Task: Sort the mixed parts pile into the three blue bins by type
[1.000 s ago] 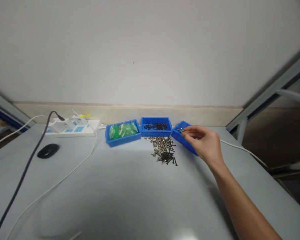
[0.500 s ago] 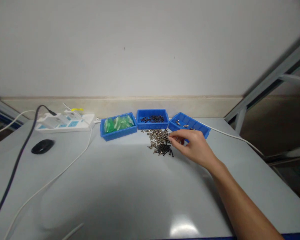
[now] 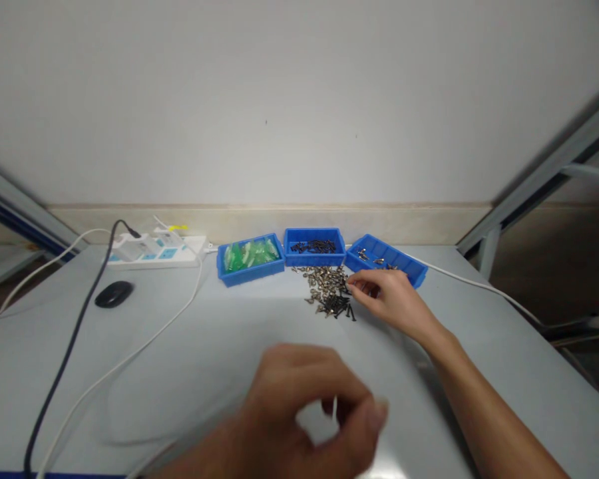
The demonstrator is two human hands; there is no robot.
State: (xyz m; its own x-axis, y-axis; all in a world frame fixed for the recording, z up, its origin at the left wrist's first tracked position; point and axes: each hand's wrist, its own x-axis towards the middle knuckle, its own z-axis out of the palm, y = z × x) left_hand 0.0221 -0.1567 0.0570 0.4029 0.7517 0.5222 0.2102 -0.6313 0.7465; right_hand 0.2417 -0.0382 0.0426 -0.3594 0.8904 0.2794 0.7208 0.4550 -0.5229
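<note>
My right hand [image 3: 389, 297] reaches to the right edge of a pile of silver screws [image 3: 324, 283], with thumb and index finger pinched together. Whatever lies between those fingertips is too small to make out. Black screws [image 3: 335, 305] lie at the near side of the pile. Close to the camera, slightly blurred, is my left hand [image 3: 314, 406], its fingers curled and thumb and index finger meeting in a ring. I cannot see what it holds, if anything. Just behind my right hand, a blue bin [image 3: 409, 265] contains a few silver screws [image 3: 378, 261].
Behind the pile stands a blue bin [image 3: 314, 261] of black screws. A left blue bin [image 3: 252, 273] holds green-and-clear plastic packets [image 3: 249, 254]. Farther left are a white power strip [image 3: 192, 259], a black mouse [image 3: 114, 294] and cables [image 3: 74, 339] across the table.
My left hand has come into view at the bottom centre. My right hand stays at the pile's edge, its fingers still pinched. The whole view has shifted slightly.
</note>
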